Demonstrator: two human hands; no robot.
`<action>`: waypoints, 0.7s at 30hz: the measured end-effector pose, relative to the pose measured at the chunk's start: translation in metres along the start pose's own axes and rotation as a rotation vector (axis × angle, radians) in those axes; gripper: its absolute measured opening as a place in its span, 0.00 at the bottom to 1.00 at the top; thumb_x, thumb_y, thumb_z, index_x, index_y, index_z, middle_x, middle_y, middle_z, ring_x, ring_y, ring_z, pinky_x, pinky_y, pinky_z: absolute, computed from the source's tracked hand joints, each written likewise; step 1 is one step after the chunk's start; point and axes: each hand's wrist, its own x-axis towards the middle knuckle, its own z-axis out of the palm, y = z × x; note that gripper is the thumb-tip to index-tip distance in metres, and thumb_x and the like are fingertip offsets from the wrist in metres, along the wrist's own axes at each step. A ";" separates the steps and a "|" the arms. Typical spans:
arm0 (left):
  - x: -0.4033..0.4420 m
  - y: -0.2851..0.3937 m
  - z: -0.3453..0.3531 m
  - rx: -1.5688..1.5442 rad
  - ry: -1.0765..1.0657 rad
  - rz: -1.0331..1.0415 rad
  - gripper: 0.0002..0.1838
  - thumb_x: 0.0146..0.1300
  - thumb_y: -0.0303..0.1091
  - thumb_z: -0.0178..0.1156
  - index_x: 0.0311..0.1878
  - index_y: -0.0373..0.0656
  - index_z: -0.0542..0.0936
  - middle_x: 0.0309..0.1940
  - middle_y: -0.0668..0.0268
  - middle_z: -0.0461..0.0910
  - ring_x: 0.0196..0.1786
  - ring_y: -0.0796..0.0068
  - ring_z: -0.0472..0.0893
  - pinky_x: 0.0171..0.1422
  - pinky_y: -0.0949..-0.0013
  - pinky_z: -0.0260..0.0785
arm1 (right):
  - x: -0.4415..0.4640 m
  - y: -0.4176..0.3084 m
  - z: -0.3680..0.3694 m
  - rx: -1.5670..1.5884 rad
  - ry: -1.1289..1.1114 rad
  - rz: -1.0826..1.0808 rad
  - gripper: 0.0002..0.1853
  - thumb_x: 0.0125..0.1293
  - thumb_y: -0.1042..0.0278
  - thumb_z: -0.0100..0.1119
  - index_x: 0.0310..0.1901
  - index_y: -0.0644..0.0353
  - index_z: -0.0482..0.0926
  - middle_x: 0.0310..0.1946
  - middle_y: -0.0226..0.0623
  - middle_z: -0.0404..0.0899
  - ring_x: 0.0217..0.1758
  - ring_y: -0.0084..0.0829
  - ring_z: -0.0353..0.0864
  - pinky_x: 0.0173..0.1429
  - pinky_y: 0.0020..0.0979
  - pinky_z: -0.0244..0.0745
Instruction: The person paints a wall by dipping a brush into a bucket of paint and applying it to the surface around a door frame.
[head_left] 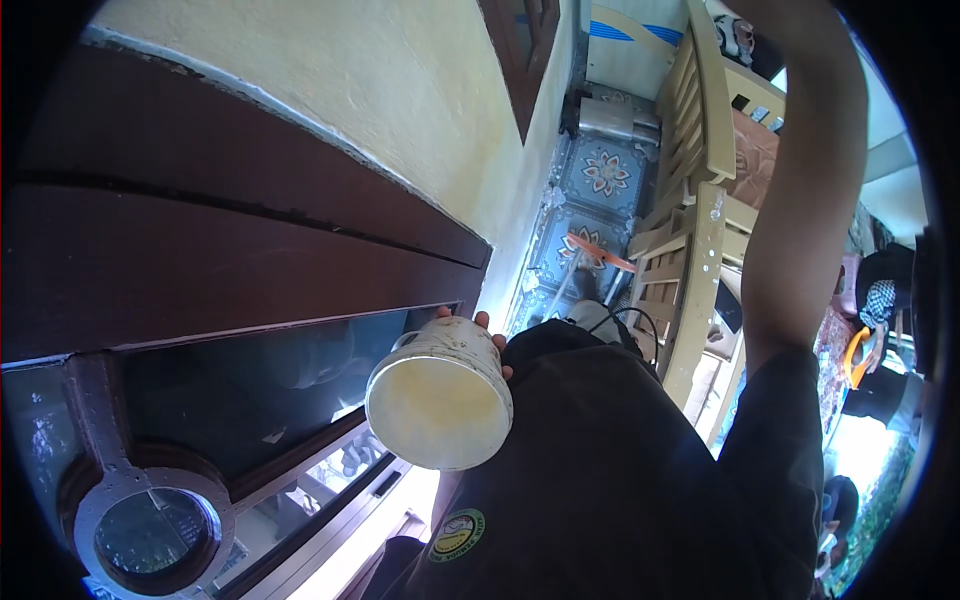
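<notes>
A small off-white plastic bucket (437, 408) is tilted, with its open mouth facing me. Its inside looks stained pale yellow, and dark specks mark the outer wall. The fingertips of my left hand (498, 343) curl round its far end, while the bucket hides the rest of that hand. My right arm (808, 190) stretches up along the right of the view, and its hand lies beyond the top edge.
A dark brown wooden frame with glass panes (270, 390) runs along the left, under a cream wall (390, 90). To the right stands a cream slatted wooden bench (690, 290). An orange-headed tool (598, 252) lies over the patterned blue floor tiles (600, 175). Other people (885, 290) are at far right.
</notes>
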 end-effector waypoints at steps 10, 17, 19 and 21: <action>0.009 0.024 0.002 0.014 -0.041 -0.112 0.39 0.62 0.49 0.72 0.75 0.61 0.69 0.78 0.55 0.59 0.78 0.40 0.60 0.74 0.24 0.63 | -0.061 0.020 0.143 0.086 0.314 -0.115 0.20 0.65 0.71 0.63 0.56 0.39 0.87 0.29 0.35 0.84 0.27 0.35 0.84 0.34 0.41 0.80; 0.012 0.013 0.013 0.036 0.017 0.014 0.41 0.59 0.49 0.76 0.75 0.58 0.70 0.75 0.52 0.61 0.76 0.44 0.61 0.77 0.34 0.63 | -0.177 0.068 0.212 -0.045 0.017 0.253 0.24 0.64 0.71 0.66 0.62 0.37 0.84 0.31 0.34 0.79 0.26 0.37 0.83 0.32 0.38 0.77; 0.014 0.013 0.010 0.037 0.014 -0.018 0.40 0.60 0.48 0.75 0.74 0.58 0.70 0.75 0.52 0.61 0.76 0.45 0.61 0.78 0.34 0.63 | -0.201 0.088 0.222 -0.159 -0.225 0.375 0.20 0.65 0.69 0.64 0.59 0.39 0.86 0.33 0.34 0.83 0.32 0.38 0.86 0.37 0.41 0.81; 0.016 0.014 0.008 0.020 -0.008 -0.085 0.38 0.61 0.48 0.74 0.74 0.58 0.71 0.74 0.53 0.61 0.76 0.45 0.60 0.78 0.35 0.63 | -0.207 0.106 0.223 -0.276 -0.423 0.382 0.18 0.65 0.68 0.63 0.56 0.40 0.88 0.34 0.35 0.85 0.35 0.39 0.87 0.40 0.42 0.82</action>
